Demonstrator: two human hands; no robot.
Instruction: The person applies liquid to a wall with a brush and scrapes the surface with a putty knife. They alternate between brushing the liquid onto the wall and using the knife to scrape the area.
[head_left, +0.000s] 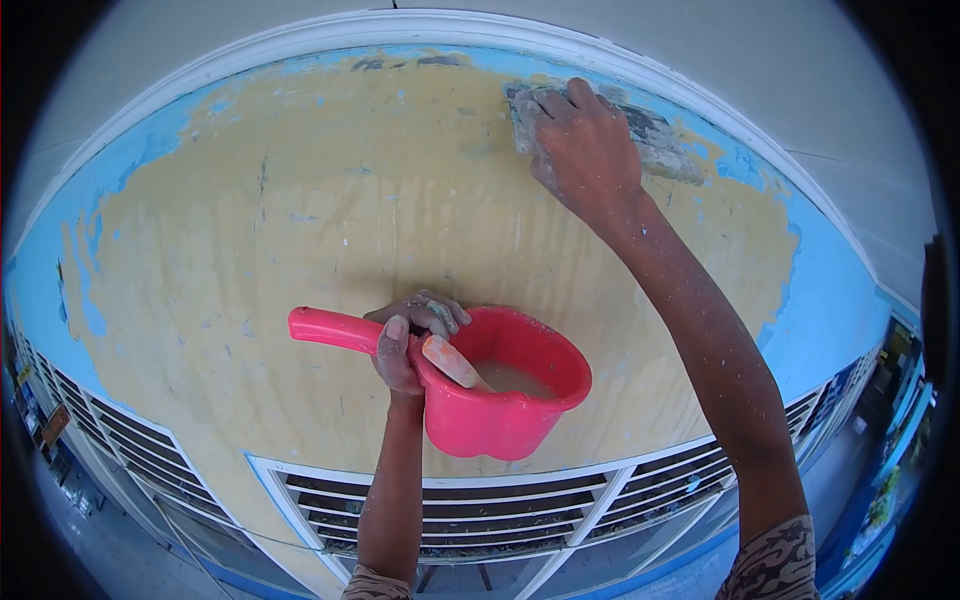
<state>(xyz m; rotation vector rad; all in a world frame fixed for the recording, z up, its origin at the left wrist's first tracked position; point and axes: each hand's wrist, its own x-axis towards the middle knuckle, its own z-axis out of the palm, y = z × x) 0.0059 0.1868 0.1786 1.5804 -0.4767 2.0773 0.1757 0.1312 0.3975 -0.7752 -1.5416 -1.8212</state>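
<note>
My right hand grips a wide flat trowel, its blade lying against the upper right of the wall. The wall is tan in the middle with peeling light blue paint round the edges. Lower down, my left hand is wrapped round the handle end of a pink dipper, at its rim. Some cloudy liquid or paste shows inside the dipper. A tool with a pale, orange-stained handle leans in it, beside my left thumb.
White trim curves along the wall's top, under the ceiling. Below the wall are louvred windows with white frames. A railing and some plants stand at the far right.
</note>
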